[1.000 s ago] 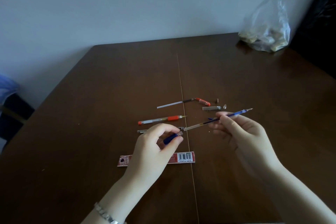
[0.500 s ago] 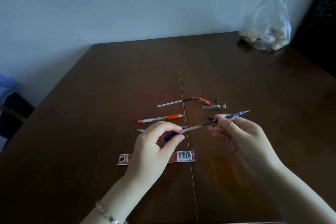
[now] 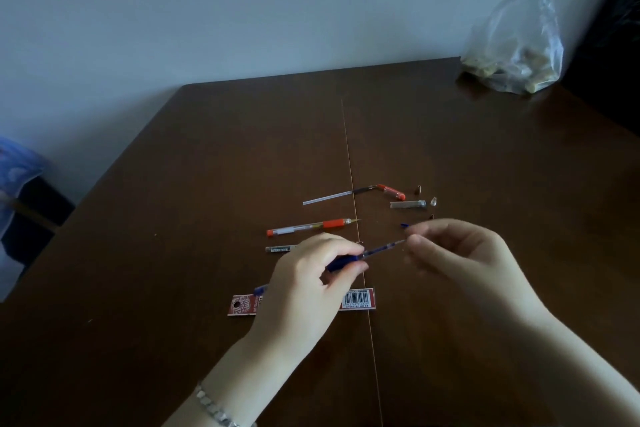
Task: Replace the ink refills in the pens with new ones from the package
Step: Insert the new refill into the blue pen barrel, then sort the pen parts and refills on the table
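Blue plastic first: the blue pen point(image 3: 377, 251) is held clear of the table point(image 3: 173, 288). It is gripped at its dark-blue section between the thumb and curled fingers of the left hand point(image 3: 304, 291). From that grip a clear, thin length runs up and to the right. Its free end is met by the fingertips point(image 3: 414, 241) of the right hand point(image 3: 460, 256). That hand is smeared by motion, so it cannot be told whether the end is pinched or only touched.

- Directly beneath the gripping hand: the red card package point(image 3: 358, 298), flat, barcode end showing on the thumb side.
- Just beyond the grip: a red pen point(image 3: 311, 227), lying flat, apparently assembled.
- Farther beyond the grip: a clear refill point(image 3: 332, 197) with a red end, a short clear tube point(image 3: 408, 204), and small loose tip pieces point(image 3: 433, 201).

Judgement: the blue pen's refill is the step in hand. Whether the refill is being drawn out or seated cannot be settled from this view. The red pen is judged done or nearly so.

For the next move, the left grip should be kept steady and the motion kept straight along the barrel. The thin tube is likely to bend if it is levered sideways. A fine pinch will then be needed for the small pieces beyond the right hand.
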Demonstrator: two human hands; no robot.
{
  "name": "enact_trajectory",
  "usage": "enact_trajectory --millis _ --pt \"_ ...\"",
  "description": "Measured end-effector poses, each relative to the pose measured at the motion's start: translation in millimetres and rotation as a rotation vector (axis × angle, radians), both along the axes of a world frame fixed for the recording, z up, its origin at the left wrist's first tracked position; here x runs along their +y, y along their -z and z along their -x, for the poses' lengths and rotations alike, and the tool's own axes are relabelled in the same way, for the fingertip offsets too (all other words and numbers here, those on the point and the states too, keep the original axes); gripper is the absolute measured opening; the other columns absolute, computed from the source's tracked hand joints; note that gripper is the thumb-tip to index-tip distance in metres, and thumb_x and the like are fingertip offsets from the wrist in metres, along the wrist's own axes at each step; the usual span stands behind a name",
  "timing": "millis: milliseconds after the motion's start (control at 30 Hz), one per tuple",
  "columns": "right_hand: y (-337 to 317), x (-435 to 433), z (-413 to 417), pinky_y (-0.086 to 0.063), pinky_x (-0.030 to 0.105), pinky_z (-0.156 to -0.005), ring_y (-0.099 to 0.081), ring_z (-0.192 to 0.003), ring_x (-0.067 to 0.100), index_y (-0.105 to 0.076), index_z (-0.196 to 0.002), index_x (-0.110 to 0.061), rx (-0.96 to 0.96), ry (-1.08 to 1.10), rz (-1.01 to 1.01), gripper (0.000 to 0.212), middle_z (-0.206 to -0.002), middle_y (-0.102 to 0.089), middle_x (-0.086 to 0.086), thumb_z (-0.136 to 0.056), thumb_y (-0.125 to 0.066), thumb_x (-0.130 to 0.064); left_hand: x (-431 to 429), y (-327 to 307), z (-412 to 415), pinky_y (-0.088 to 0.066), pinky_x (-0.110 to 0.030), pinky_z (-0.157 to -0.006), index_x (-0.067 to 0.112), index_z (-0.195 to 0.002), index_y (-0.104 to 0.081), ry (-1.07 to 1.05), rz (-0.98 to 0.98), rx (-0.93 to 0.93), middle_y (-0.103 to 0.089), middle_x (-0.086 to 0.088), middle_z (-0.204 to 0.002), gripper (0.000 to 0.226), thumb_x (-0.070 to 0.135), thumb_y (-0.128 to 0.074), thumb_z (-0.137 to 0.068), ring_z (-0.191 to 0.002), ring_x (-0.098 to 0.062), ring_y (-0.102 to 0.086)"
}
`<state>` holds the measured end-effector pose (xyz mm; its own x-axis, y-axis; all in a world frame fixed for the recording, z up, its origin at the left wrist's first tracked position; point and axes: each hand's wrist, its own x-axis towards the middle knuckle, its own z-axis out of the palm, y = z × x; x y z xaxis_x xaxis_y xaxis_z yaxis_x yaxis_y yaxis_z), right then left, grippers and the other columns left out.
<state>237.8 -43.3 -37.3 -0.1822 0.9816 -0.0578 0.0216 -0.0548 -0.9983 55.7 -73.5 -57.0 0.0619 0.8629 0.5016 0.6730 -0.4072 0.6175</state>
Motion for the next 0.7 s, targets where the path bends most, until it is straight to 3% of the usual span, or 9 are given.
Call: enact_trajectory --millis 100,200,333,400,500,700 --pt "3.6 -2.1 5.4 -0.050 0.014 -0.051 -0.061 -0.050 0.005 -0.071 -0.072 -0.016 -0.204 -0.097 -0.083 0.007 -0.059 -0.071 -0.001 -0.075 -0.068 -0.011 -1.2 3.3 -1.9 -0.048 -0.010 -0.080 0.011 -0.092 -0.069 0.036 0.009 0.033 -0.072 -0.004 -0.089 0.023 0.024 -0.064 -0.074 -0.092 -0.007 -0.057" --pt "11.9 -5.4 12.0 -0.048 0.014 -0.052 -0.060 -0.051 0.002 -0.072 -0.073 -0.019 -0.258 -0.162 -0.095 0.007 -0.061 -0.070 -0.005 -0.075 -0.068 -0.013 -1.7 4.8 -5.4 -0.047 -0.013 -0.081 0.013 -0.094 -0.067 0.072 0.003 0.079 -0.071 -0.003 -0.090 0.027 0.030 -0.054 -0.077 -0.091 -0.007 -0.057" --pt "23.5 -2.2 6.0 -0.053 0.016 -0.061 -0.066 -0.065 0.005 -0.068 -0.086 -0.025 -0.336 -0.143 -0.087 0.020 -0.070 -0.071 -0.001 -0.075 -0.069 -0.009 4.6 12.1 -0.2 -0.052 -0.018 -0.077 0.014 -0.093 -0.067 0.058 0.025 0.152 -0.071 -0.001 -0.090 0.018 0.022 -0.063 -0.077 -0.087 -0.007 -0.059" --pt "27.0 1.9 -3.6 -0.050 0.010 -0.063 -0.063 -0.070 -0.001 -0.066 -0.090 -0.026 -0.416 -0.113 -0.103 0.024 -0.074 -0.068 -0.004 -0.076 -0.068 -0.007 12.1 17.4 5.9 -0.054 -0.028 -0.078 0.016 -0.094 -0.067 0.017 0.105 0.229 -0.070 -0.001 -0.092 0.015 0.018 -0.065 -0.079 -0.089 -0.010 -0.061" --pt "29.4 7.3 -16.5 -0.045 0.005 -0.060 -0.059 -0.071 -0.005 -0.065 -0.085 -0.031 -0.473 -0.061 -0.131 0.025 -0.076 -0.067 -0.007 -0.077 -0.068 -0.008 21.8 25.7 9.6 -0.050 -0.035 -0.079 0.016 -0.095 -0.068 0.002 0.216 0.352 -0.068 0.000 -0.095 0.013 0.019 -0.061 -0.084 -0.094 -0.016 -0.056" --pt "30.0 18.7 -22.0 -0.045 0.005 -0.061 -0.059 -0.069 0.002 -0.062 -0.077 -0.038 -0.582 -0.086 -0.190 0.027 -0.075 -0.066 -0.009 -0.078 -0.067 -0.011 35.9 21.9 16.3 -0.052 -0.035 -0.071 0.011 -0.089 -0.069 -0.029 0.079 0.433 -0.068 -0.005 -0.089 0.011 0.016 -0.066 -0.080 -0.084 -0.021 -0.061"
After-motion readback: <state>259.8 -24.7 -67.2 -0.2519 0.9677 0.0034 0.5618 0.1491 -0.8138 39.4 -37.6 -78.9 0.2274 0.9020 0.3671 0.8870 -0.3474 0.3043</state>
